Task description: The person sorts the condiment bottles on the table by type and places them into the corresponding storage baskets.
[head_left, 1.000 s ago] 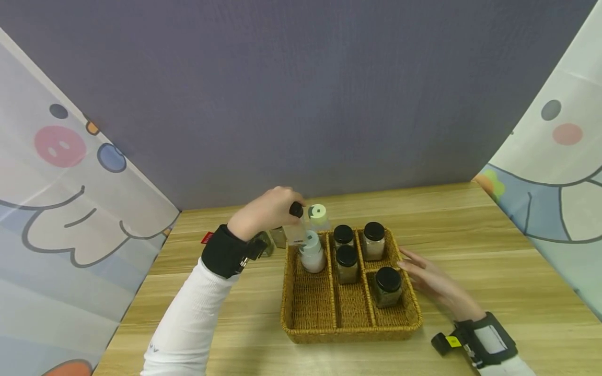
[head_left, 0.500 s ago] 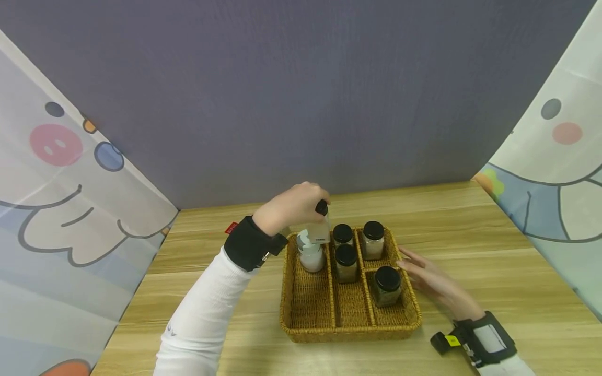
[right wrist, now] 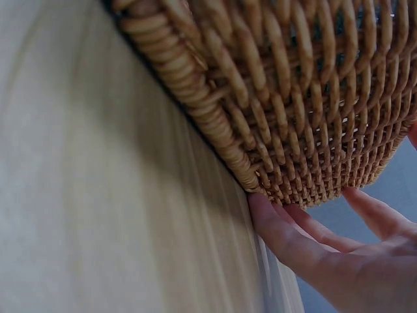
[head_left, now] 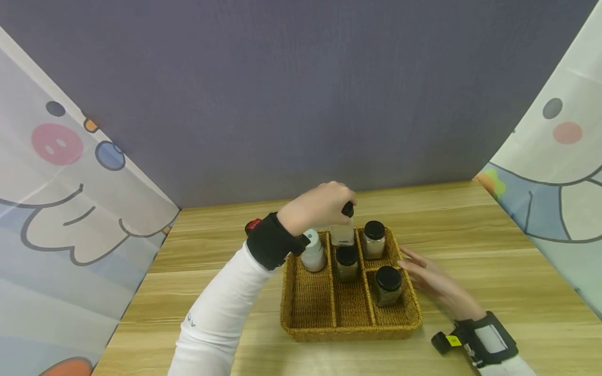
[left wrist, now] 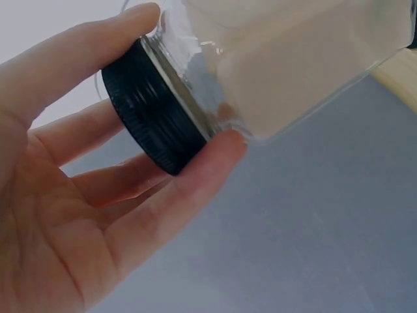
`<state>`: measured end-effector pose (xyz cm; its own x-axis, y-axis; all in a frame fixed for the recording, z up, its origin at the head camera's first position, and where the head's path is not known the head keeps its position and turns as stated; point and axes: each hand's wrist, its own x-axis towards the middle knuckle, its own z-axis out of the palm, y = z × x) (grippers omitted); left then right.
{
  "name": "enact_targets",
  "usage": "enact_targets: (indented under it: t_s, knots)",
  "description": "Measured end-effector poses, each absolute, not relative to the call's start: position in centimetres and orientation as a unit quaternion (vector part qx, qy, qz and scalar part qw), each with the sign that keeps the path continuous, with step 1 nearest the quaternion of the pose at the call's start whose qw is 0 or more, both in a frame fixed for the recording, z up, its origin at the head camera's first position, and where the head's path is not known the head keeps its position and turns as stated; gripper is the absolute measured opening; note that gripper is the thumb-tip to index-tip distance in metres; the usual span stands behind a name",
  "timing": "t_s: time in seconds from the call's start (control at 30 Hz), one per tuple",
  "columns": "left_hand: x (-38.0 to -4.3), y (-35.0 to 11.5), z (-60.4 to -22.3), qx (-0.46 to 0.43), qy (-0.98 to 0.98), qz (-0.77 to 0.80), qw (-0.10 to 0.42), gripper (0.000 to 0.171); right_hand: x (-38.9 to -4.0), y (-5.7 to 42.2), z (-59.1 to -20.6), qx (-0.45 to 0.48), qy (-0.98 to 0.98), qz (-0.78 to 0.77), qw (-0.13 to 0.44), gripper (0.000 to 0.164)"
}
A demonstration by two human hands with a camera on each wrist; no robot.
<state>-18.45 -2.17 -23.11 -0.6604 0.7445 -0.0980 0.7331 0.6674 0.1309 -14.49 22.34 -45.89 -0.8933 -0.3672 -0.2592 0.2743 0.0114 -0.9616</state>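
My left hand (head_left: 320,206) pinches a clear glass jar (left wrist: 306,72) of pale contents by its black lid (left wrist: 153,107), thumb and fingertips at the lid and neck. It overlaps the back of the middle compartment of a divided wicker basket (head_left: 310,331). Just in front of it stands a black-lidded jar (head_left: 347,266). A white container (head_left: 313,256) sits at the back of the left compartment. Two more black-lidded jars, one pale (head_left: 374,243) and one greenish (head_left: 388,290), occupy the right compartments. My right hand (head_left: 435,284) rests its extended fingers against the basket's outer right wall (right wrist: 280,117).
The wooden table (head_left: 494,261) runs back to a grey panel (head_left: 301,104). Cartoon-printed cloth (head_left: 70,183) hangs at both sides. Beyond my left wrist a small dark thing with a red label (head_left: 252,225) is partly covered.
My left hand has carried the jar rightward, from over the left compartment to over the back of the middle one, now covering the jar seen there earlier. My right hand and the basket have stayed put.
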Motion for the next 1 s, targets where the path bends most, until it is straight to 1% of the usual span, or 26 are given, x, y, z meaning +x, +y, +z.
enact_targets:
  t_s: [0.13,0.23,0.37,0.43,0.57,0.8,1.0]
  knots:
    - [-18.3,-1.0,-23.0,0.420,0.904,0.041,0.073,0.013,-14.5,22.4,-45.9,-0.038,0.673,-0.703,0.229,0.073]
    - [-18.1,-0.3,-23.1,0.428,0.900,0.037,0.076,0.005,-14.5,22.4,-45.9,-0.042,0.671,-0.703,0.231,0.073]
    - [-17.9,0.6,-23.4,0.433,0.898,0.022,0.076,0.012,-14.5,22.3,-46.0,-0.043,0.675,-0.701,0.228,0.073]
    - [-17.8,1.0,-23.6,0.436,0.897,0.015,0.071,0.013,-14.5,22.3,-46.0,-0.042,0.678,-0.698,0.226,0.072]
    - [-17.8,1.7,-24.1,0.433,0.898,0.011,0.070,0.009,-14.6,22.3,-46.1,-0.036,0.681,-0.695,0.228,0.073]
    - [-17.9,2.7,-25.1,0.446,0.892,0.007,0.071,0.013,-14.4,22.3,-46.0,-0.040,0.680,-0.696,0.227,0.072]
    - [-17.9,3.3,-26.0,0.447,0.891,0.012,0.083,0.012,-14.5,22.3,-45.9,-0.036,0.681,-0.695,0.230,0.072]
